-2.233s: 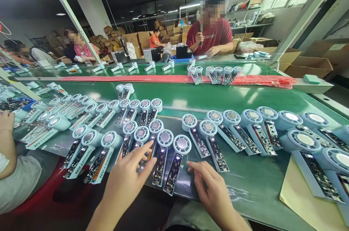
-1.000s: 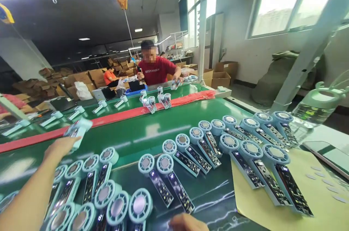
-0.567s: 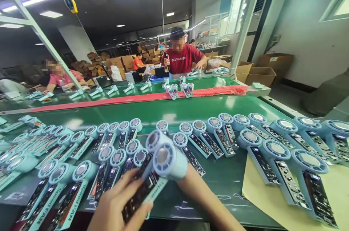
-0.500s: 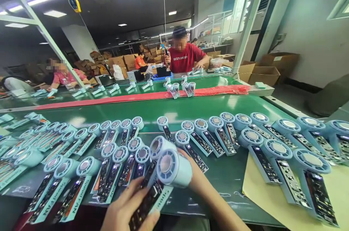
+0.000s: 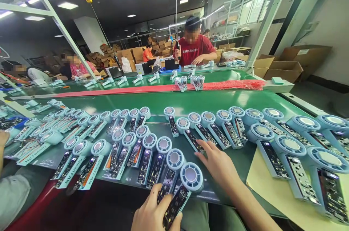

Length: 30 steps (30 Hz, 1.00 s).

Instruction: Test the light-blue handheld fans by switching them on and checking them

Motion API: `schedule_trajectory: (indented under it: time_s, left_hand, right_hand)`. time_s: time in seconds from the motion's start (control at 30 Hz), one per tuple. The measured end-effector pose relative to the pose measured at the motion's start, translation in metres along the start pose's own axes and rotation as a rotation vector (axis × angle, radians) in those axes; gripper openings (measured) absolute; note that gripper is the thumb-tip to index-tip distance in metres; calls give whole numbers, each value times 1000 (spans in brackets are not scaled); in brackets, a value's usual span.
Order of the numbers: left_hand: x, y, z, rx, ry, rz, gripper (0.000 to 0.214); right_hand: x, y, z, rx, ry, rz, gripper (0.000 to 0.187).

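Observation:
In the lower middle, my left hand (image 5: 154, 209) is closed round the handle of a light-blue handheld fan (image 5: 191, 176), whose round slotted head points up and whose circuit board lies bare. A second fan (image 5: 175, 159) stands against it, its handle running behind my left fingers. My right hand (image 5: 219, 160) reaches in from the right. Its thumb and fingertips close on the lower end of another fan's handle (image 5: 192, 139), which lies on the green bench. Part of that handle end is hidden by the fingers.
Rows of similar open-handled fans (image 5: 99, 147) cover the bench to the left. More fans (image 5: 291, 145) lie at right, some on yellowish paper (image 5: 261, 180). A green conveyor (image 5: 136, 98) with a red strip (image 5: 122, 91) runs behind. A co-worker (image 5: 195, 47) sits opposite.
My left hand with its fan has moved right and lower in view. My right hand has come out from behind the fan head to a handle on the bench, and that fan has shifted slightly.

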<state>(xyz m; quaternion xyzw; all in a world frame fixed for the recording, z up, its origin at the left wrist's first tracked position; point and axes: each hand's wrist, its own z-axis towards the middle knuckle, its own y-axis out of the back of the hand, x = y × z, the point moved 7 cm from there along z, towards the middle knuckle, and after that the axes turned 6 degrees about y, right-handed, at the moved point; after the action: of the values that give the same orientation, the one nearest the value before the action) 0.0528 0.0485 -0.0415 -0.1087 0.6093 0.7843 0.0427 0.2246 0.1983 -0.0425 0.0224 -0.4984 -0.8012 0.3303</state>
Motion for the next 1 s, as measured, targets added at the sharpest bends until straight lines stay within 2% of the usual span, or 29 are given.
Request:
schedule_trajectory:
  time_s: [0.1, 0.17, 0.27, 0.3, 0.33, 0.43, 0.53, 0.6, 0.7, 0.8, 0.9, 1.0]
  left_hand:
    - [-20, 5, 11, 28, 22, 9, 17]
    - [-31, 5, 17, 26, 45, 8, 15]
    - [-43, 0, 25, 31, 51, -8, 15]
    - [-46, -2, 28, 42, 44, -24, 19]
    - [-47, -5, 30, 56, 34, -44, 25]
    - [-45, -7, 30, 87, -10, -116, 54]
    - [-35, -7, 21, 145, -73, -203, 69]
    - [-26, -7, 13, 172, -91, -237, 70]
    - [-16, -9, 4, 144, -104, -224, 71]
    - [-23, -9, -2, 24, -248, -215, 68]
    - [-35, -7, -8, -114, -400, -226, 48]
    - [-38, -9, -8, -153, -405, -263, 42]
  right_hand:
    - [4, -4, 25, -21, -44, 22, 23]
    - [6, 4, 26, -57, -73, 52, 26]
    - [14, 30, -3, -241, -94, 213, 23]
    - [20, 37, -18, -299, -67, 283, 21]
    - [29, 39, -33, -299, -3, 337, 20]
    - [55, 28, -72, -183, 173, 421, 23]
    - [59, 15, -86, -129, 179, 458, 26]
    - [55, 12, -83, -101, 133, 480, 25]
    - [47, 13, -70, -49, 61, 560, 22]
    - [44, 14, -63, 19, 31, 645, 17]
    - [42, 11, -64, 48, 0, 664, 17]
    - [37, 10, -66, 15, -94, 653, 16]
